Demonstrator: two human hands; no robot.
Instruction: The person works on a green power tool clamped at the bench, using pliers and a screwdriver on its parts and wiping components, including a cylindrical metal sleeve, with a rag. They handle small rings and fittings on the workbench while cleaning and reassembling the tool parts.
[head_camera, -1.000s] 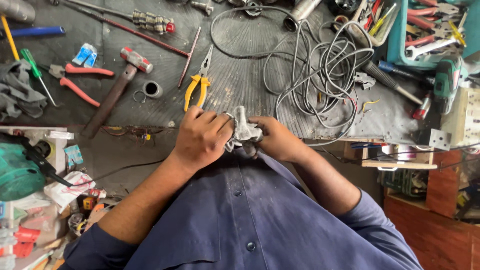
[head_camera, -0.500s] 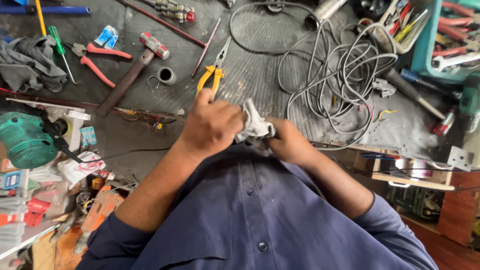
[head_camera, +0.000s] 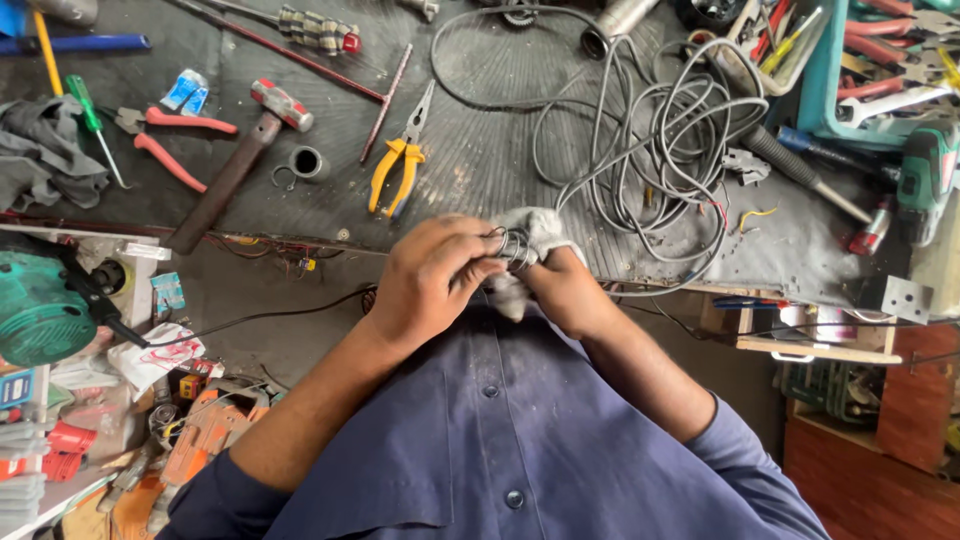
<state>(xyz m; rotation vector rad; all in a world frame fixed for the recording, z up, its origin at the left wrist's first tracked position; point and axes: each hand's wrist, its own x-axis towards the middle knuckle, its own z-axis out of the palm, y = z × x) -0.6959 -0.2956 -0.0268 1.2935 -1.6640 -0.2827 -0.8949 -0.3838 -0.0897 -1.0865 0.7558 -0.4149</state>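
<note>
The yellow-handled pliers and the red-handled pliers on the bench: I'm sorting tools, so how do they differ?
The yellow-handled pliers have long slim jaws and lie nearly shut, nose pointing away from the person. The red-handled pliers lie left of the hammer with handles spread wide and their short head pointing left. Both rest untouched on the dark bench, beyond the hands.

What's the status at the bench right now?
Left hand grip on metal spring. Right hand holds pale rag around it. Yellow pliers beyond, clear.

Yellow-handled pliers (head_camera: 398, 165) beside a hammer (head_camera: 238, 163); grey cable coil (head_camera: 655, 130) (loosely looped) — green drill (head_camera: 927, 175) far right.
</note>
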